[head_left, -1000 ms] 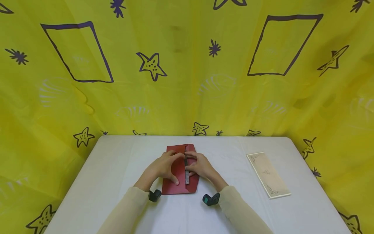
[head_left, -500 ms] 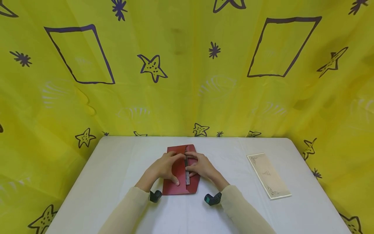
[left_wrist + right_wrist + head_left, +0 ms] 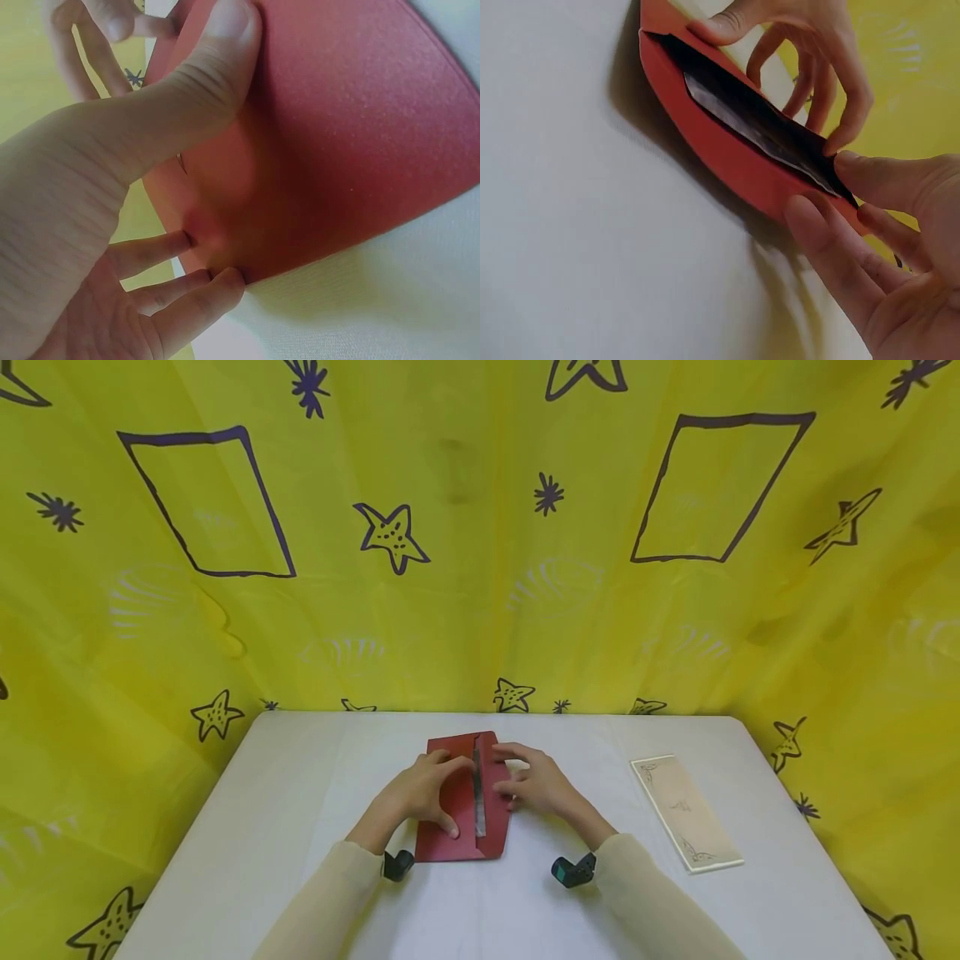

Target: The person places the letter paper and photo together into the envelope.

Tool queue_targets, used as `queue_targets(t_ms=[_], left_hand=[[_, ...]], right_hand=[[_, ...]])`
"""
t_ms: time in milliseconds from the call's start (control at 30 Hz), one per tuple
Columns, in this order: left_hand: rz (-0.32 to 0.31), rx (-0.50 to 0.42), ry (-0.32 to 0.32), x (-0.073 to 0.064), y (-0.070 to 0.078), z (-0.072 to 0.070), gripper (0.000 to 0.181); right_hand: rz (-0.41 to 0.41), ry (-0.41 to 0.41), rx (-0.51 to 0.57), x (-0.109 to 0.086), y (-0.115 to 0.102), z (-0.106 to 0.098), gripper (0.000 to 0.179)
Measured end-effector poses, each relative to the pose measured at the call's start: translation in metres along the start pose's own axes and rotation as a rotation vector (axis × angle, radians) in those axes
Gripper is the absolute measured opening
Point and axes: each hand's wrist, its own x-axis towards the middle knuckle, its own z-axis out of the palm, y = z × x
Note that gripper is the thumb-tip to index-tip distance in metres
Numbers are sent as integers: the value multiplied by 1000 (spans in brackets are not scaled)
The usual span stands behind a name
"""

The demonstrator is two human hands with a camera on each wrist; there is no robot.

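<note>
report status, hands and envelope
Left fingers on red envelope. Right fingers spread by flap. Grey insert showing inside. Cream card apart, not obstructing.

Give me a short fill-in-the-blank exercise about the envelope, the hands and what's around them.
1. The envelope touched by the left hand is colored ____.
2. The envelope's flap is not closed but ____.
3. The hand nearer the ornamented cream card is the person's ____ hand.
4. Behind the white table, the starfish-patterned backdrop is mostly ____.

Missing words: red; open; right; yellow.
</note>
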Motion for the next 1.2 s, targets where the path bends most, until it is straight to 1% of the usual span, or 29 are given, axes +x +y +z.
queue_targets(t_ms=[133,433,567,667,767,1100,1200], left_hand=[[11,-4,10,-1,0,-1,94],[18,-15,8,-3,1,-2,91],[23,-17,11,-3,0,-2,91],[30,-17,12,-2,-1,-2,91],[32,-14,10,-2,-2,-2,91],[16,-12,7,-2,-2,-2,91],[17,-12,4,-3,-1,-2,91]], right_hand=[[-25,34,-48,-7,0,-13,64],[-98,91,-128,-22,1,-48,63],[-138,124,-204,-30,6,-65,63],[-151,156,-251,-37,9,-77,62],[-145,177,-275,-44,11,-88,63],[-115,224,-297,-67,20,-119,63],[-94,247,-312,-75,22,-126,64]])
